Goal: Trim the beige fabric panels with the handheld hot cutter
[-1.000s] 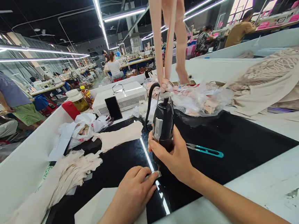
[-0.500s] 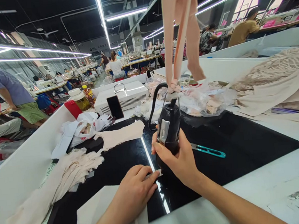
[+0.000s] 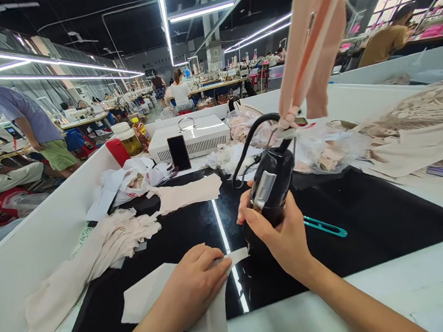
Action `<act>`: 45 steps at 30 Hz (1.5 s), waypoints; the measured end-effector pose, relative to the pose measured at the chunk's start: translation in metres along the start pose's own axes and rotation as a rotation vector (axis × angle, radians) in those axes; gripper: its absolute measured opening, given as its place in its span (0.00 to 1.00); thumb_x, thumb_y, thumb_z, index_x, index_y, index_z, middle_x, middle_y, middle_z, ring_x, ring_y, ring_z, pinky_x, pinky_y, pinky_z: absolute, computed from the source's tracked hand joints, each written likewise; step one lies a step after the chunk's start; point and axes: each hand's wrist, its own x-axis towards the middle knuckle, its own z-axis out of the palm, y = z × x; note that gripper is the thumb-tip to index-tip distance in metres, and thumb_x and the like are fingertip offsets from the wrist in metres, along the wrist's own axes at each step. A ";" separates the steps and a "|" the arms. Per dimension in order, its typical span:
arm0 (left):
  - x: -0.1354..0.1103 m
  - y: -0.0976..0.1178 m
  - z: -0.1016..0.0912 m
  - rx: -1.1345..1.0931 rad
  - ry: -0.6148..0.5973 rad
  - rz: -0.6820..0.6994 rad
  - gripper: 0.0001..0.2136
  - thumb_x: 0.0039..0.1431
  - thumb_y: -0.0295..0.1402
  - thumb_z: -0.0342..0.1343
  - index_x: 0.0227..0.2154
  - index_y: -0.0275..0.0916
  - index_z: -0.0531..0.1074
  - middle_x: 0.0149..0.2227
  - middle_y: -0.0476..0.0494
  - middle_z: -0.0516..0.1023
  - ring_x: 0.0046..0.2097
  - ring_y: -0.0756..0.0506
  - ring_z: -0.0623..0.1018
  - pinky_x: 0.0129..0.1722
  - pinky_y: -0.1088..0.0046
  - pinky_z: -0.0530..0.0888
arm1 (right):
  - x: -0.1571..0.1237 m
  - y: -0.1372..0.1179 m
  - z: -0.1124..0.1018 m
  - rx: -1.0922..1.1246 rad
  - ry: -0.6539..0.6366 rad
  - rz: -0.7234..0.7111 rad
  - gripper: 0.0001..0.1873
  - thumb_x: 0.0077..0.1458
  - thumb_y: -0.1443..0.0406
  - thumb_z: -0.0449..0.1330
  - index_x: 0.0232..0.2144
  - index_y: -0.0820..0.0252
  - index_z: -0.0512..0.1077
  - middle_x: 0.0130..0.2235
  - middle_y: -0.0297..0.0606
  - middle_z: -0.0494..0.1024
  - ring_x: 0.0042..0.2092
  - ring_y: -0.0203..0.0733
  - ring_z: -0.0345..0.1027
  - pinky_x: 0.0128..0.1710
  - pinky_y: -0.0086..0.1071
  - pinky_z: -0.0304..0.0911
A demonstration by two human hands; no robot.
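Nearest item: left hand (image 3: 198, 279), palm down and flat with fingers extended, gripping nothing, pressing a pale fabric piece (image 3: 148, 299) onto the black mat (image 3: 365, 215); one narrow end of the piece runs off the near edge, and its far corner lies on the lit strip (image 3: 222, 227) set into the mat. Beside it: right hand (image 3: 285, 238), closed around the lower body of a black handheld tool (image 3: 272, 185), thumb toward the silver switch plate; the tool leans to the right and its working tip, largely hidden behind the hand, sits at or just beside that fabric corner. Judged step: the tool is being worked along the fabric's end over the lit strip. Any further pass calls for firm flat pressure on the cloth, fingertips well clear of the tip, and a steady line along the strip. Just right of the hand, on the mat: teal snips (image 3: 325, 227), untouched. Left of the mat: a heap of pale cut pieces (image 3: 112, 242), then a single piece (image 3: 188, 192). Above the tool: a black cord (image 3: 250, 137) and hanging fabric straps (image 3: 312, 49) tied to its top. Behind: a clear plastic bag (image 3: 321, 149) of pieces, a phone (image 3: 179, 152) propped against a white box (image 3: 191, 135), a jar (image 3: 128, 138). Farthest: other people at sewing tables under strip lights.
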 end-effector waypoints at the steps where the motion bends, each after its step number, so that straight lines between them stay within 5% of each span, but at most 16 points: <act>1: 0.000 0.000 0.000 0.002 0.010 0.001 0.12 0.80 0.31 0.47 0.51 0.38 0.76 0.45 0.41 0.80 0.44 0.43 0.81 0.47 0.62 0.83 | 0.000 -0.001 0.000 0.011 -0.002 -0.002 0.14 0.55 0.61 0.70 0.38 0.51 0.68 0.30 0.29 0.78 0.27 0.37 0.72 0.31 0.35 0.73; 16: -0.003 0.007 0.008 -0.016 0.071 -0.030 0.14 0.80 0.30 0.45 0.47 0.36 0.77 0.41 0.44 0.80 0.42 0.45 0.79 0.49 0.65 0.82 | 0.000 0.007 -0.004 0.223 -0.013 0.041 0.19 0.58 0.60 0.73 0.49 0.49 0.72 0.34 0.28 0.79 0.29 0.36 0.74 0.31 0.32 0.74; 25: -0.005 0.007 0.011 -0.028 0.065 -0.047 0.12 0.79 0.28 0.48 0.49 0.36 0.77 0.42 0.43 0.80 0.45 0.43 0.80 0.49 0.64 0.82 | 0.002 0.012 0.018 0.267 -0.057 0.065 0.20 0.57 0.60 0.73 0.48 0.49 0.71 0.34 0.26 0.79 0.29 0.35 0.74 0.32 0.32 0.73; 45: -0.005 0.007 0.011 -0.031 0.059 -0.048 0.12 0.79 0.28 0.47 0.49 0.37 0.77 0.43 0.43 0.80 0.45 0.44 0.80 0.50 0.65 0.82 | 0.004 0.011 0.008 0.226 -0.002 0.010 0.18 0.58 0.62 0.72 0.48 0.50 0.72 0.33 0.27 0.79 0.29 0.35 0.74 0.31 0.31 0.73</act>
